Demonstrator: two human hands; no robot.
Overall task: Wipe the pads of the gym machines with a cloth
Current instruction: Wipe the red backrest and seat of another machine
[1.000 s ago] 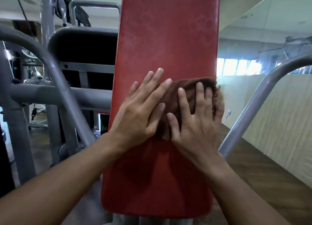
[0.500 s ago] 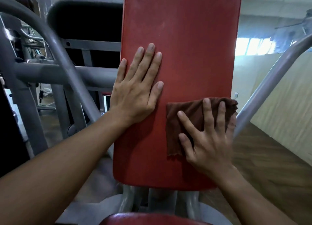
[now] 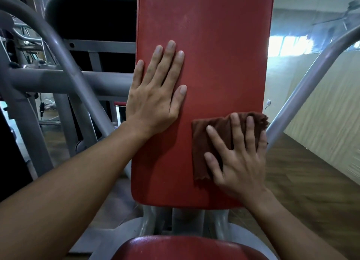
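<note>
An upright red back pad [image 3: 214, 55] fills the middle of the view. My left hand [image 3: 155, 96] lies flat against its left side, fingers straight and pointing up. A brown cloth [image 3: 204, 140] is spread on the pad's lower right part. My right hand [image 3: 239, 162] presses the cloth flat against the pad with spread, straight fingers. The cloth's top right corner reaches the pad's right edge. Below, the rim of a red seat pad [image 3: 175, 248] shows at the bottom of the view.
Grey steel tubes of the machine frame [image 3: 64, 80] run to the left of the pad, with a black pad [image 3: 91, 12] behind them. Another grey tube [image 3: 303, 88] slants up at the right. A wooden floor [image 3: 311, 191] and a pale wall lie to the right.
My right hand has slid the cloth down the pad to its lower right part. My left hand came off the cloth and now rests flat on the pad's left side.
</note>
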